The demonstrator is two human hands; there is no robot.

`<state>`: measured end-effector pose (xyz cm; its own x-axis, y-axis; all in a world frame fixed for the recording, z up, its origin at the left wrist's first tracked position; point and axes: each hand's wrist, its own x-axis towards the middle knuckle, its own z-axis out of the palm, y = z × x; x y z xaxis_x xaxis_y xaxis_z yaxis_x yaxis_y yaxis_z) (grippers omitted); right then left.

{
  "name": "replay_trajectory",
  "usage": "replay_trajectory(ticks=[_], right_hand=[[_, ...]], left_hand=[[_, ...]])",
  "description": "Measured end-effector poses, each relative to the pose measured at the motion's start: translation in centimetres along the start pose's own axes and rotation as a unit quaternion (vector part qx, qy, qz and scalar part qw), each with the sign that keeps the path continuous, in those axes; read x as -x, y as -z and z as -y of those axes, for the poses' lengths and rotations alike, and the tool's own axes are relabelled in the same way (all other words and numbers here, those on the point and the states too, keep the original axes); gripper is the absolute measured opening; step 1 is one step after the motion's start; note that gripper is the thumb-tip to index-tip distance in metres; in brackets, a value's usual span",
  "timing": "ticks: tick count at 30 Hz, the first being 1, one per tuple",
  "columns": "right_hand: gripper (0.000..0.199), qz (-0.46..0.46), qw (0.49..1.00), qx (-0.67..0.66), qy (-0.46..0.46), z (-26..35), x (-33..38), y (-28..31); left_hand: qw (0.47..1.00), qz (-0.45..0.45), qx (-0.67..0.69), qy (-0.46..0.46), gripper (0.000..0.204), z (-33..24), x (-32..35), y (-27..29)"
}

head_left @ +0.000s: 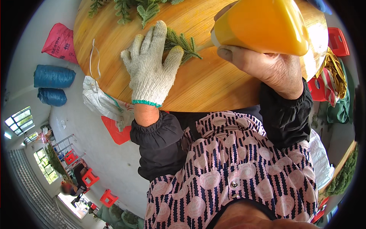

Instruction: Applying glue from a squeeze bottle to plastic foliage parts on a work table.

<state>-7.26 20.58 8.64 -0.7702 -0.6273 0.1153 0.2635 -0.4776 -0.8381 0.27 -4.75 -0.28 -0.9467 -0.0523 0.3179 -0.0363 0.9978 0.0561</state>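
Note:
My left hand (150, 63), in a white knitted glove with a green cuff, lies palm down on the wooden table with its fingers stretched out. A small green fir sprig (187, 46) lies beside and partly under it, between thumb and index finger. My bare right hand (263, 66) is wrapped round a large yellow squeeze bottle (267, 26), tilted over on its side. The bottle's pale, narrow nozzle (206, 46) points left, at the stem end of the sprig. Whether it touches the stem, I cannot tell.
More fir sprigs (146, 11) lie at the round table's (213, 91) far edge. A white strap (95, 57) and a white woven sack (97, 99) hang at its left. Red stools (337, 42), blue bundles (54, 76) and a pink sack (60, 42) stand around.

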Motion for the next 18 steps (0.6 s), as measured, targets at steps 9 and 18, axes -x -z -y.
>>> replay_trajectory(ticks=[9, 18], right_hand=[[0.070, -0.136, 0.907, 0.342, 0.202, 0.7, -0.4, -0.6], [0.046, -0.113, 0.895, 0.264, 0.340, -0.8, -1.6, 1.1]], left_hand=[[1.000, 0.003, 0.014, 0.011, 0.073, 0.1, 0.1, 0.0], [0.999, -0.020, 0.037, 0.018, 0.074, -0.8, -0.8, 0.1]])
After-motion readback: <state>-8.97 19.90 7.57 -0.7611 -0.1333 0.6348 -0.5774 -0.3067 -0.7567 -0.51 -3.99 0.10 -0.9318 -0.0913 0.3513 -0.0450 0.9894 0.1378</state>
